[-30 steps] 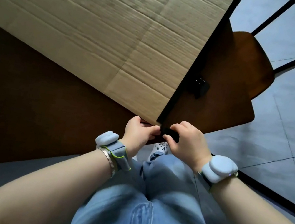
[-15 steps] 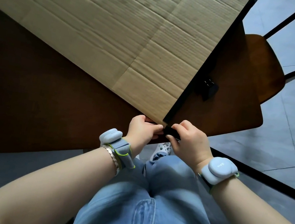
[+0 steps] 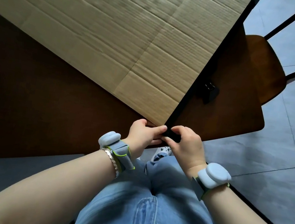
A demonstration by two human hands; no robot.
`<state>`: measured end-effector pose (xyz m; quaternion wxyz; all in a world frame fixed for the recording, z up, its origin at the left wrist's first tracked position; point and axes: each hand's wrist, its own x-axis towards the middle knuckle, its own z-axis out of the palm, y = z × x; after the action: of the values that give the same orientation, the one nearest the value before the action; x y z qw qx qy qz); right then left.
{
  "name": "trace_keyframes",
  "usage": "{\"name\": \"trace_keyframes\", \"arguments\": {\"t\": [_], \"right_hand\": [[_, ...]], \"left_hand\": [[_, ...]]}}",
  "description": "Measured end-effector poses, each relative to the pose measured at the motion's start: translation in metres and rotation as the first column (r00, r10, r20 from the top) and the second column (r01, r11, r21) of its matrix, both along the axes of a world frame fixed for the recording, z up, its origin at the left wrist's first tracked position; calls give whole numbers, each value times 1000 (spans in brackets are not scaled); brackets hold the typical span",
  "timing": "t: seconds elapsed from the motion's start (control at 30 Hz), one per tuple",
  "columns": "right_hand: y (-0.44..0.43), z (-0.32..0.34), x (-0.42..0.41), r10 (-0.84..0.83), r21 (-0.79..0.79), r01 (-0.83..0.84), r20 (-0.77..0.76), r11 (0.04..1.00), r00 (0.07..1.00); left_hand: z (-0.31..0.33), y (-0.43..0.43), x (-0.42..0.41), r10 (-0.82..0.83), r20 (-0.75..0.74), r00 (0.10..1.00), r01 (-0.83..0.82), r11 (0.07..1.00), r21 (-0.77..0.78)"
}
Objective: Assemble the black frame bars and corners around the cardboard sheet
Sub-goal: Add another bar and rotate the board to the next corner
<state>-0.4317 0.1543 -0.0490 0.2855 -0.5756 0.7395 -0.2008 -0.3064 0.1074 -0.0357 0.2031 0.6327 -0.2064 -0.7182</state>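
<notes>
A large cardboard sheet (image 3: 105, 32) lies on the dark brown table (image 3: 32, 104). A black frame bar (image 3: 207, 63) runs along the sheet's right edge, down to its near corner. At that corner my left hand (image 3: 143, 136) grips the cardboard's edge and the bar's end. My right hand (image 3: 186, 145) pinches a black corner piece (image 3: 173, 135) against the bar's end. The joint itself is hidden between my fingers. A second black corner piece (image 3: 209, 91) lies loose on the table, right of the bar.
A brown wooden chair seat (image 3: 263, 66) with black legs stands beyond the table's right side. Grey tiled floor (image 3: 283, 146) surrounds the table. My knees in blue jeans (image 3: 149, 200) sit close under the near table edge.
The view has shifted so table and sheet sit further right and lower. Both hands stay at the near corner, the right fingers pressing the corner piece closer to the bar's end.
</notes>
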Motion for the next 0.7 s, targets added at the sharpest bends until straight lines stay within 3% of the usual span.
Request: {"name": "trace_keyframes", "arguments": {"t": [0.13, 0.23, 0.3, 0.37, 0.43, 0.5, 0.7], "right_hand": [[-4, 9, 3, -233, 192, 201, 164, 961, 958], [-12, 11, -2, -286, 321, 205, 231, 925, 930], [-22, 14, -10, -333, 429, 164, 356, 889, 873], [-33, 21, -12, -481, 514, 148, 609, 845, 631], [-46, 22, -10, -586, 578, 146, 722, 803, 369], [-58, 16, -5, -621, 599, 170, 738, 783, 264], [-73, 3, 2, -622, 578, 248, 651, 778, 435]], "left_hand": [[-1, -4, -3, 30, 18, 999, -30, 999, 11], [-2, -3, -4, 61, 34, 998, -62, 998, 22], [-1, -3, -7, 87, 25, 996, -88, 996, 35], [-1, -2, -8, 97, 9, 995, -97, 994, 49], [-1, -2, -9, 111, -3, 994, -111, 993, 50], [-2, -1, -10, 126, -2, 992, -126, 991, 45], [-6, -1, -7, 270, 49, 962, -270, 963, 8]]}}
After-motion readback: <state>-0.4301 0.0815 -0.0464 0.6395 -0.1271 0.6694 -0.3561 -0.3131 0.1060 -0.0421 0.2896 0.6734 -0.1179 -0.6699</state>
